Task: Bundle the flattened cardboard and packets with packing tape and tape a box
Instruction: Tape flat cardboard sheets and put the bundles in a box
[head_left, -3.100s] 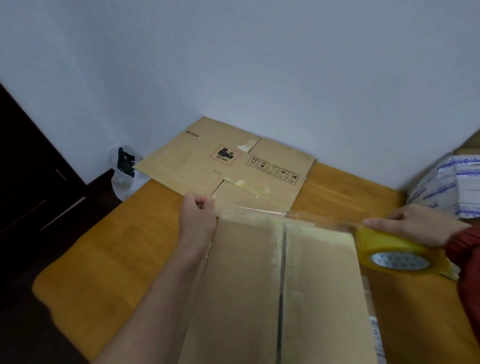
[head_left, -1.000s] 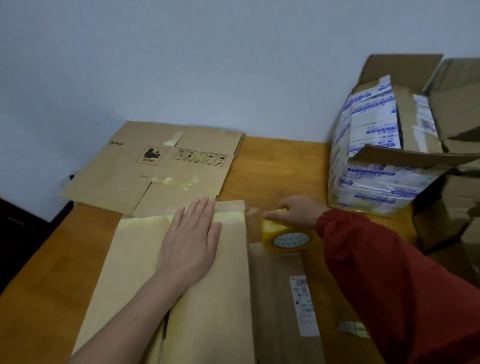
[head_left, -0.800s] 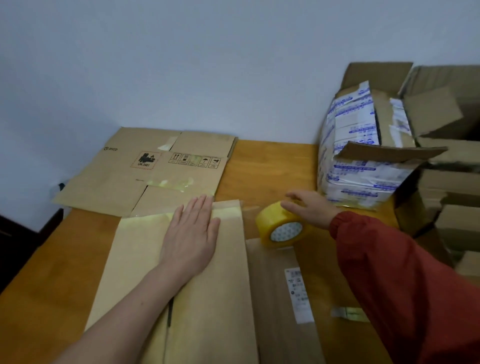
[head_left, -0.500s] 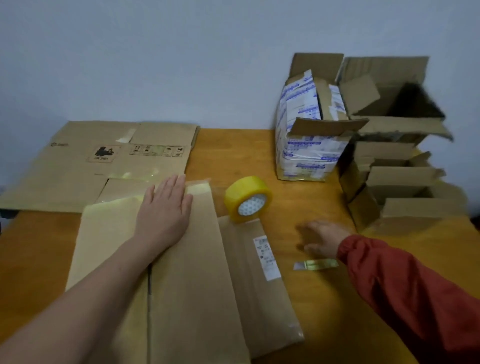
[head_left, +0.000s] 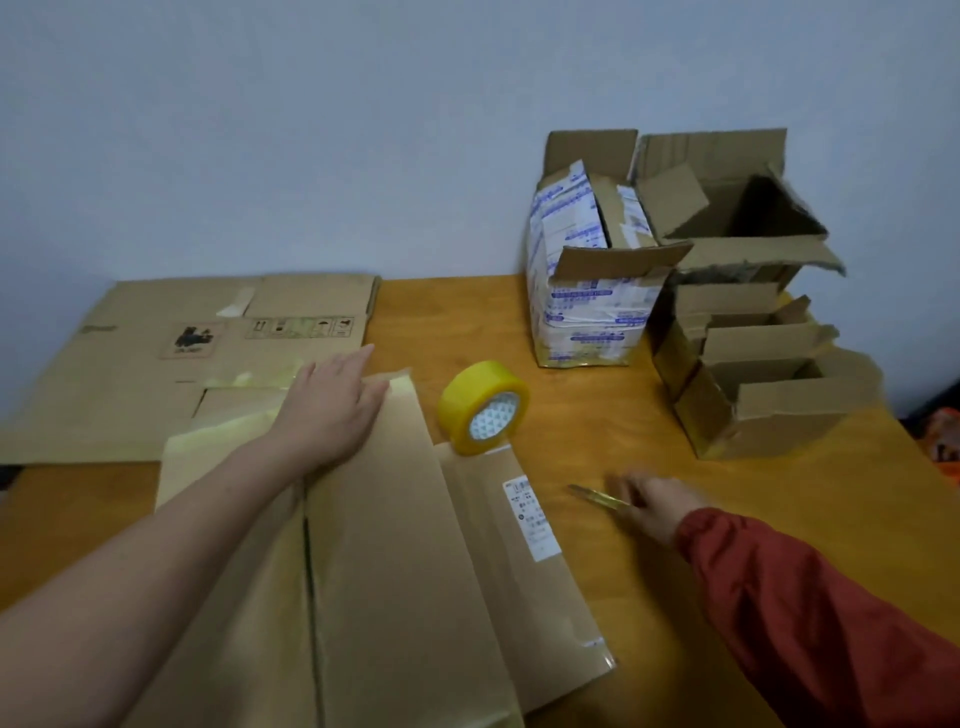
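The left hand (head_left: 332, 410) is being pressed flat, fingers straight, on the flattened cardboard (head_left: 395, 571) near its taped far edge. The right hand (head_left: 657, 506), blurred, is being held over a small yellowish tool (head_left: 597, 496) on the table (head_left: 597, 421); whether it is gripped cannot be told. The tape roll (head_left: 483, 408) is being left on edge at the far corner of the labelled packet (head_left: 519, 561). Further right, open boxes (head_left: 779, 410) are being kept.

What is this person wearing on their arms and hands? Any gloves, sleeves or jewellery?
No gloves: the left hand and the right hand are both bare, with no ring or watch that I can see. The left forearm is uncovered as far as the frame edge. The right arm wears a long red sleeve, gathered at the wrist.
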